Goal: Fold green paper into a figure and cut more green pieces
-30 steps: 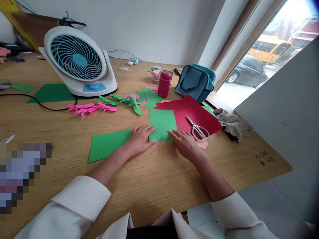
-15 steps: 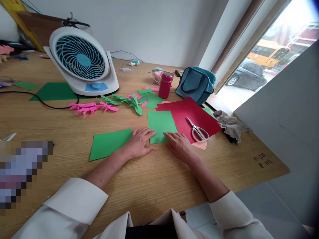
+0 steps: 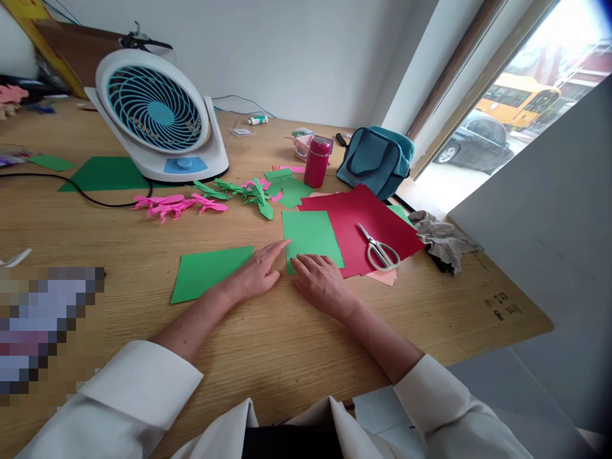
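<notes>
Head view: light-green sheet (image 3: 313, 233) flat on table (image 3: 287, 357), in from front edge.
Right hand (image 3: 324, 284) flat over sheet's near side; left hand (image 3: 255, 273), thumb spread, at left side; neither grips. Scissors (image 3: 377, 246) toward table's right corner.

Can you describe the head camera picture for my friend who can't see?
A person's right hand lies over a green sheet, left hand at its edge, on a table. Scissors lie on red paper to the right; a fan stands behind.

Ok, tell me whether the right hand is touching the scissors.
Apart. The head view plainly shows red paper between the right hand and the scissors.
</notes>
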### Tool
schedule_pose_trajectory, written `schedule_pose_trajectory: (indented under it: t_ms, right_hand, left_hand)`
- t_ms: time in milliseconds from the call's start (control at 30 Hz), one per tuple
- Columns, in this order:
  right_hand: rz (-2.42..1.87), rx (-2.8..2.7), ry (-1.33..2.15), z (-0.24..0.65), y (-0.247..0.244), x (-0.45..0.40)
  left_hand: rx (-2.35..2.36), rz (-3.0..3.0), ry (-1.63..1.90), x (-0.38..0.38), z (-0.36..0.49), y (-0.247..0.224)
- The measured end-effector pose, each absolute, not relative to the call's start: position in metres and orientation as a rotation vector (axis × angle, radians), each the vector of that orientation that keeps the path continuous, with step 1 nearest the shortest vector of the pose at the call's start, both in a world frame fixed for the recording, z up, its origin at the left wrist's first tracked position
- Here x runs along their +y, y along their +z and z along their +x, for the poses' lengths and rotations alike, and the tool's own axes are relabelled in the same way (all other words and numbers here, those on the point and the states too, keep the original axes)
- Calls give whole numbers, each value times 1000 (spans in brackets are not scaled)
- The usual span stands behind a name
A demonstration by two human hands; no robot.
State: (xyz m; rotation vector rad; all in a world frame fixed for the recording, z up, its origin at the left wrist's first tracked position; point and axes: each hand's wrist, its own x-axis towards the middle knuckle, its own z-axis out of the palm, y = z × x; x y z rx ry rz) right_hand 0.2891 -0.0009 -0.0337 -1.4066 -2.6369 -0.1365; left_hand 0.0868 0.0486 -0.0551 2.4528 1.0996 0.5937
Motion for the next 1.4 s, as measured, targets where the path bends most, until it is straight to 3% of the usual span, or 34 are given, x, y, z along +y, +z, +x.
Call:
schedule_pose_trajectory:
  t_ms: [367,767,1000,1400]
  right_hand:
    - [-1522,-2728,-211,270,-34,8]
    - [-1612,-2170,-42,315,-34,16]
    - [-2099,-1681,285,365,-26,24]
    - [-1970,-1502,650,362,-29,30]
  left_hand:
    - [1100,2464,709,51,88,-64]
    - [1059,2631,596,49,93,-61]
    - [1077,2663,333,44,96,-55]
    - [1077,2677,322,42,96,-58]
